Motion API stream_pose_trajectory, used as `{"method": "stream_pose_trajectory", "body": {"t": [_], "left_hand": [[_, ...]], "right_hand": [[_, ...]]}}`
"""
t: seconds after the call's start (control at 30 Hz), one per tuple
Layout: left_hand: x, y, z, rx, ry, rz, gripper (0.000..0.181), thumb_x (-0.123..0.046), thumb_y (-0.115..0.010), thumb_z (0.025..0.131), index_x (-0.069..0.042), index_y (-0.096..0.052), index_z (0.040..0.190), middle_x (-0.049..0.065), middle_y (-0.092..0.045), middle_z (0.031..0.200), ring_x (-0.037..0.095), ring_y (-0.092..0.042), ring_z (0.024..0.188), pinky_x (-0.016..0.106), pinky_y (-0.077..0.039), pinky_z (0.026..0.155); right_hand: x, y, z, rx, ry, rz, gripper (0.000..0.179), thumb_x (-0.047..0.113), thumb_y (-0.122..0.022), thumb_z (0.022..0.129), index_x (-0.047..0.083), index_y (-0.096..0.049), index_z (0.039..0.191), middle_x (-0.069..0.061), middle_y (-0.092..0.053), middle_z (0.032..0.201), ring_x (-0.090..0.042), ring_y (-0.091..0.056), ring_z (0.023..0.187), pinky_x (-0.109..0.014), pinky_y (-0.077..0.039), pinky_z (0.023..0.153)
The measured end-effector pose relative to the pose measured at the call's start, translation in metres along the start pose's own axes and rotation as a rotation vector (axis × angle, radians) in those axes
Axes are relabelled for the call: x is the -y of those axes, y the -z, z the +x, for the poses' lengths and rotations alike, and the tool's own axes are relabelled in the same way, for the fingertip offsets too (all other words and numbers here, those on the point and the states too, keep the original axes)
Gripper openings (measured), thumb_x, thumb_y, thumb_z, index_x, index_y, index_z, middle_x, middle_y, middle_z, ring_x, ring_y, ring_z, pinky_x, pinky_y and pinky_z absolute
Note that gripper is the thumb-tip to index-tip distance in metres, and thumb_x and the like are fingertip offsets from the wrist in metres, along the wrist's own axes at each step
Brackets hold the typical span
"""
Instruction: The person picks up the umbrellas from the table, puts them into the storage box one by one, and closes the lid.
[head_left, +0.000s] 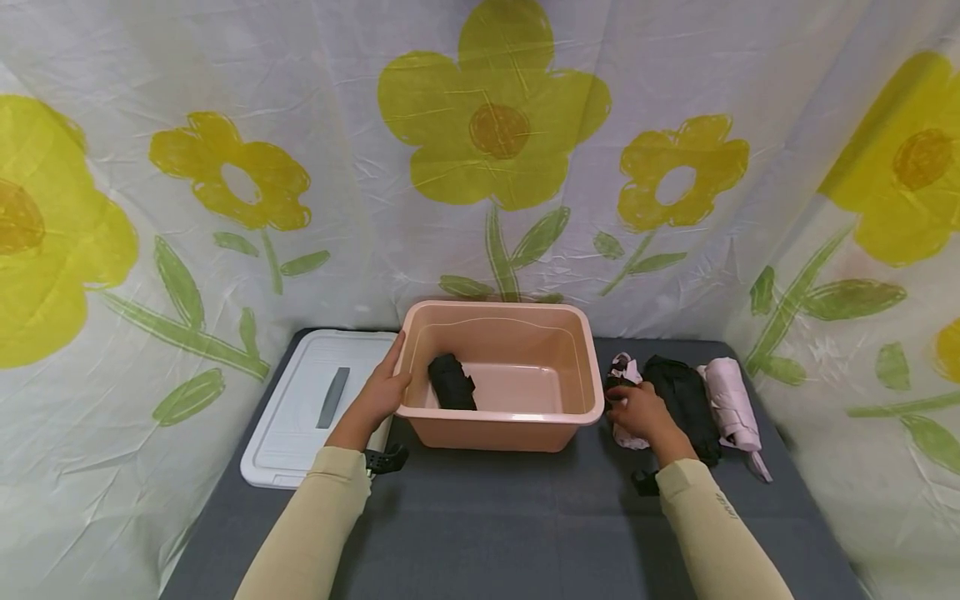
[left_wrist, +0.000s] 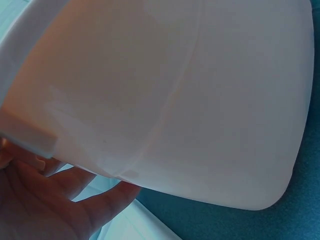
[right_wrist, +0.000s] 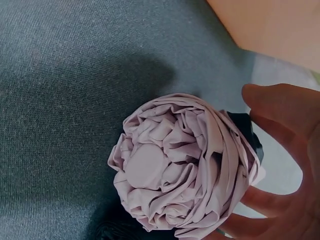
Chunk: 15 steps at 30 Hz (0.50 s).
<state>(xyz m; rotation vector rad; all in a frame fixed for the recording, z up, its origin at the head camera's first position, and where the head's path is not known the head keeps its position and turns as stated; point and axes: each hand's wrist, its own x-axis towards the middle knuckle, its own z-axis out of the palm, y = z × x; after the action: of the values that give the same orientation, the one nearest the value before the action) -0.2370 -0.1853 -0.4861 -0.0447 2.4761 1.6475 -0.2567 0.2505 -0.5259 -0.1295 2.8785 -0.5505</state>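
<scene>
A peach plastic tub (head_left: 495, 432) stands mid-table with a black folded umbrella (head_left: 452, 383) lying inside at its left. My left hand (head_left: 381, 392) holds the tub's left side at the rim; in the left wrist view its fingers (left_wrist: 107, 200) go behind the wall. Right of the tub, my right hand (head_left: 641, 415) is around a pink folded umbrella (right_wrist: 185, 170) with a black part. The thumb is at the black part and the other fingers reach along the far side. That umbrella's round end faces the right wrist camera.
Another black folded umbrella (head_left: 682, 404) and a light pink one (head_left: 731, 404) with a strap lie further right. At the left is a white lid (head_left: 300, 425) with a grey handle (head_left: 333, 398). A flower-printed curtain (head_left: 345, 167) hangs behind the dark table (head_left: 510, 525).
</scene>
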Motion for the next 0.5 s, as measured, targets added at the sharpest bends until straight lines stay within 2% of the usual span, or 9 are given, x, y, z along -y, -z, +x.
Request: {"method": "stream_pose_trajectory", "body": {"t": [0.17, 0.33, 0.5], "left_hand": [[0.001, -0.001, -0.001, -0.007, -0.022, 0.026, 0.074, -0.012, -0.036, 0.095, -0.035, 0.0, 0.156, 0.017, -0.009, 0.162, 0.042, -0.023, 0.144, 0.058, -0.029, 0.111], [0.0, -0.001, -0.001, -0.019, -0.017, 0.028, 0.073, -0.013, -0.036, 0.095, -0.036, -0.002, 0.156, 0.016, -0.01, 0.163, 0.041, -0.026, 0.143, 0.057, -0.031, 0.11], [0.002, -0.001, 0.002, -0.016, 0.018, 0.013, 0.074, -0.012, -0.036, 0.096, -0.037, -0.001, 0.156, 0.011, -0.009, 0.164, 0.037, -0.025, 0.144, 0.056, -0.03, 0.112]], "right_hand": [[-0.001, -0.002, 0.003, 0.031, 0.02, -0.017, 0.047, 0.018, -0.067, 0.083, 0.006, -0.062, 0.128, -0.029, -0.057, 0.121, -0.044, -0.043, 0.115, -0.063, -0.044, 0.087], [0.0, -0.004, 0.008, 0.057, 0.019, -0.07, 0.052, 0.015, -0.07, 0.081, 0.007, -0.06, 0.132, -0.029, -0.059, 0.119, -0.048, -0.048, 0.109, -0.061, -0.047, 0.082], [0.001, -0.013, 0.012, 0.059, -0.039, -0.085, 0.054, 0.015, -0.07, 0.083, 0.009, -0.056, 0.135, -0.038, -0.042, 0.128, -0.056, -0.055, 0.1, -0.062, -0.048, 0.078]]}}
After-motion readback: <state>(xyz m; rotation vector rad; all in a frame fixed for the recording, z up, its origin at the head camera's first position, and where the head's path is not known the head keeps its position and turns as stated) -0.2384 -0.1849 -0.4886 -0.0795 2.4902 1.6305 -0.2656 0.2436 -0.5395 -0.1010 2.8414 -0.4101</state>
